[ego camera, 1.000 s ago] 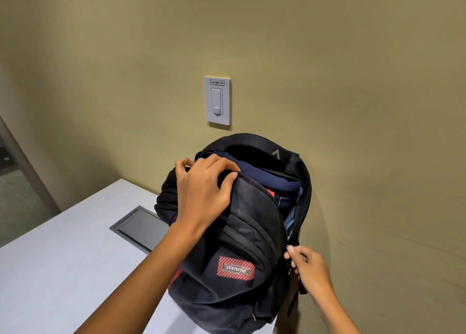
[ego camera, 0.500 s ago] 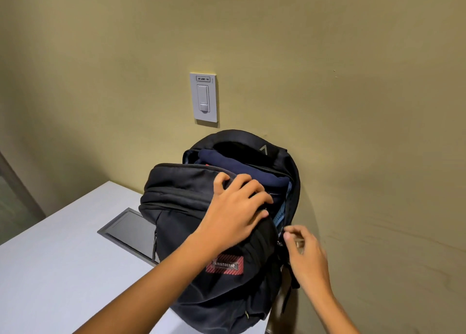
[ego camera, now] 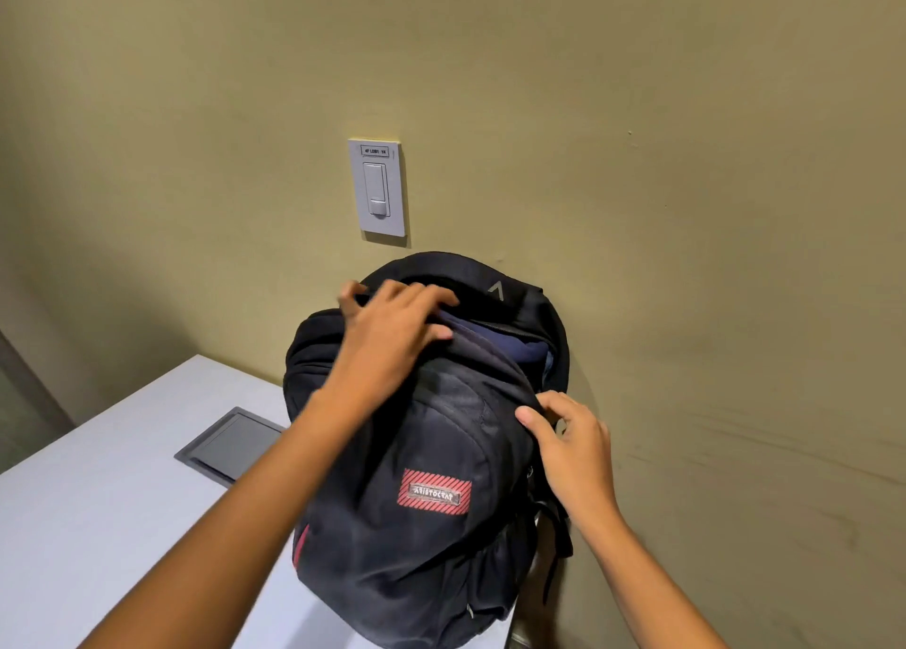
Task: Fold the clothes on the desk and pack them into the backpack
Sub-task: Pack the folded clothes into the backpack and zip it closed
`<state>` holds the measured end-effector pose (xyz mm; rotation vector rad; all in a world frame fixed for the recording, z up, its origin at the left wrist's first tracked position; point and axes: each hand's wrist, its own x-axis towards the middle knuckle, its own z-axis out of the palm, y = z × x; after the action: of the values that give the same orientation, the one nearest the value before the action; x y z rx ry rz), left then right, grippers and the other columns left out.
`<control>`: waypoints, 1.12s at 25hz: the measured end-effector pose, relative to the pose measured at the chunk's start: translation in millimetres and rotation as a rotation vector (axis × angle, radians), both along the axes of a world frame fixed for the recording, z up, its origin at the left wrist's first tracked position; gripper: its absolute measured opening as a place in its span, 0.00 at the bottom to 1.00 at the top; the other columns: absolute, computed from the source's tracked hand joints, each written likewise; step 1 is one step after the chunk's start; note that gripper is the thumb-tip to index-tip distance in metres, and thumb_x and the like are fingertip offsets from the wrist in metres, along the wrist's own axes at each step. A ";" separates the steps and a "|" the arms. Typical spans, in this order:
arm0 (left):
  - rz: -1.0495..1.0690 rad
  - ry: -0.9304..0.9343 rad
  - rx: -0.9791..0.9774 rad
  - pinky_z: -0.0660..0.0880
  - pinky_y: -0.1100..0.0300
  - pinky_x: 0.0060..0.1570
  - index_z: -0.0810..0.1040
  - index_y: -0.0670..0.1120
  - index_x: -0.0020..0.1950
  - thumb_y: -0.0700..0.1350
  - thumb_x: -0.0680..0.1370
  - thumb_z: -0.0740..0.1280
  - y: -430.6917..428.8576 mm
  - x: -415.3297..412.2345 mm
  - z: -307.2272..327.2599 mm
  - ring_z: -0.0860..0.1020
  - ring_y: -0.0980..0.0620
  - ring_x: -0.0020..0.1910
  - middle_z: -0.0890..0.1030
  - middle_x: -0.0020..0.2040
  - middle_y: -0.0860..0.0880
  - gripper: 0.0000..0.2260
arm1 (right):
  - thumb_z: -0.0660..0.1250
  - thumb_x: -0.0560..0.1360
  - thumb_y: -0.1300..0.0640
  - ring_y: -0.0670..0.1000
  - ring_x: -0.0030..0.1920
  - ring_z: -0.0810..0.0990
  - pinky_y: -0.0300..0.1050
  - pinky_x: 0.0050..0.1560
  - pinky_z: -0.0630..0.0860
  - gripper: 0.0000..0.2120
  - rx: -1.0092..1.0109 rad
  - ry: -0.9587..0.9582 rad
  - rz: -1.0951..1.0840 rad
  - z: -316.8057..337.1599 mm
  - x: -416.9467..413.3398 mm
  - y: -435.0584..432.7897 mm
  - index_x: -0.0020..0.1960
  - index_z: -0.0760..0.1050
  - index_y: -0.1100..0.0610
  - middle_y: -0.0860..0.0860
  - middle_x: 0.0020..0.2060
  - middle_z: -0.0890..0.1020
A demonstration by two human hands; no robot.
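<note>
Black backpack (ego camera: 416,526), navy clothes (ego camera: 510,349) inside, just right of L hand (ego camera: 392,339), which lies flat, pressing flap. R hand (ego camera: 573,447) pinches rim. Closing step, prob.; next needs zip pull.

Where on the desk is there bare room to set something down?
Bare desk lies left of the backpack, nearer than the hatch, plus a strip between hatch and wall. The desk's right end is crowded: backpack by the wall, left hand and right hand on it.

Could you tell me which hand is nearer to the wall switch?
Left. The left hand rests on top of the backpack, just below the wall switch; the right hand is lower, at its right side.
</note>
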<state>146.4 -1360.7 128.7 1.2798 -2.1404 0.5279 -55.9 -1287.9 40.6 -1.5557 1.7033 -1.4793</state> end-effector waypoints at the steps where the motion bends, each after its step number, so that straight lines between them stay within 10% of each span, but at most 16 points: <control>1: 0.011 0.039 0.031 0.53 0.49 0.55 0.76 0.58 0.53 0.61 0.76 0.57 -7.1 13.0 3.1 0.76 0.53 0.53 0.80 0.48 0.60 0.13 | 0.72 0.73 0.56 0.50 0.43 0.76 0.41 0.41 0.68 0.06 0.008 -0.022 0.025 -0.4 0.6 -1.0 0.41 0.77 0.48 0.44 0.37 0.79; 13: 0.012 0.291 -0.014 0.51 0.55 0.47 0.80 0.56 0.40 0.55 0.75 0.67 -44.2 -19.9 6.4 0.77 0.56 0.44 0.80 0.42 0.59 0.06 | 0.70 0.76 0.59 0.39 0.57 0.73 0.21 0.49 0.63 0.06 -0.275 0.044 -0.205 0.2 21.6 -27.0 0.41 0.76 0.58 0.45 0.61 0.75; 20: 0.113 0.418 -0.152 0.52 0.56 0.49 0.79 0.55 0.42 0.51 0.78 0.62 -48.4 -41.3 -11.2 0.76 0.54 0.42 0.80 0.43 0.57 0.08 | 0.64 0.80 0.57 0.50 0.30 0.64 0.38 0.30 0.60 0.14 -0.288 0.107 -0.145 13.4 9.7 -37.7 0.38 0.66 0.59 0.51 0.27 0.69; 28: 0.127 0.355 -0.196 0.56 0.53 0.51 0.79 0.53 0.46 0.53 0.78 0.65 -48.1 -39.7 -24.3 0.72 0.52 0.50 0.78 0.45 0.55 0.06 | 0.69 0.77 0.57 0.46 0.41 0.76 0.26 0.44 0.68 0.09 -0.365 0.075 -0.274 8.4 12.8 -30.3 0.55 0.73 0.57 0.49 0.42 0.78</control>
<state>106.8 -1408.8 104.4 1.2957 -1.6827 0.5063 -43.1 -1318.2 49.0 -1.6173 1.8243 -1.9854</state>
